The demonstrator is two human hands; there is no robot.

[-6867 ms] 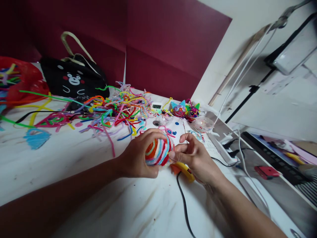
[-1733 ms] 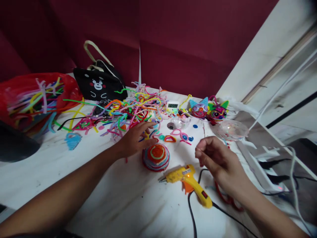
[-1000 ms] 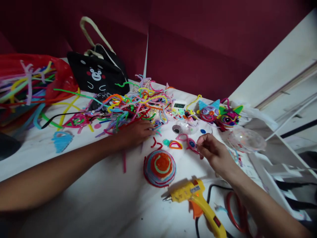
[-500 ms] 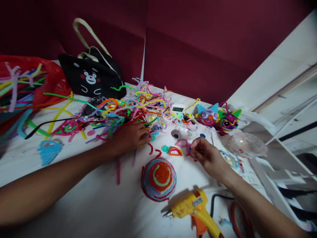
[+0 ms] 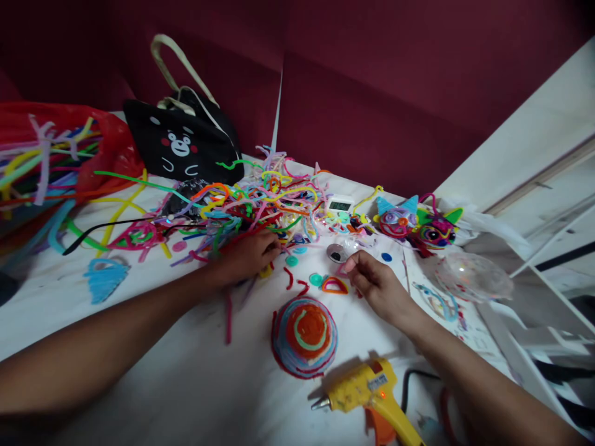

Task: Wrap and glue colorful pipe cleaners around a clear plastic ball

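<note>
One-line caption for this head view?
Left hand in pipe cleaners, right hand by striped dome, glue gun near.

The dome is banded in concentric rings: an orange centre, a pale green ring, then blue and a red rim. The glue gun is coloured yellow with an orange trigger. The pile of pipe cleaners is mixed in pink, green, orange, blue and yellow. The bag is black, printed with a white-and-red bear face. The tabletop is white, the wall dark red.
</note>
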